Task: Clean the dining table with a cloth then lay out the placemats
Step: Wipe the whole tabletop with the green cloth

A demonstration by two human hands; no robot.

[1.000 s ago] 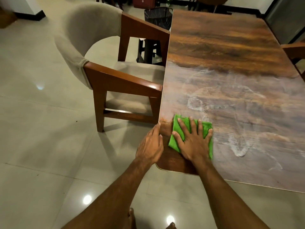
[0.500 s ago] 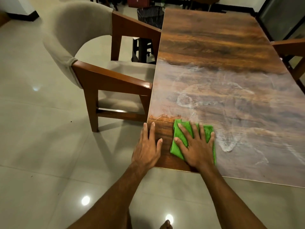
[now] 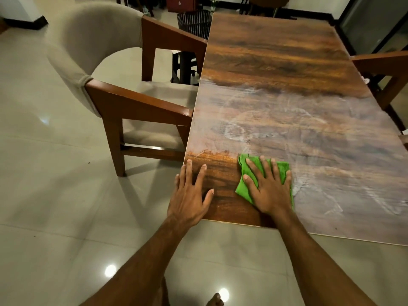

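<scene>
Cloth (image 3: 244, 187) slid rightward, right hand (image 3: 270, 192) flat pressing it, left hand (image 3: 187, 198) flat on table (image 3: 276, 62)

1. Home dining room: long wood-grain dining table (image 3: 276, 51).
2. Upholstered wood-frame armchair (image 3: 92, 40) at its left side, second chair (image 3: 384, 62) on the right (only part shows).
3. Glossy tiled floor (image 3: 44, 195), black slatted bin (image 3: 194, 21) at the far end.

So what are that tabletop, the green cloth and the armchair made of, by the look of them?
Tabletop: wood or wood-look laminate, glossy; bold grain, pale thin edge. Green cloth: soft, fuzzy, probably microfibre. Armchair: varnished brown wood frame with beige fabric upholstery, creased at the arm.
</scene>
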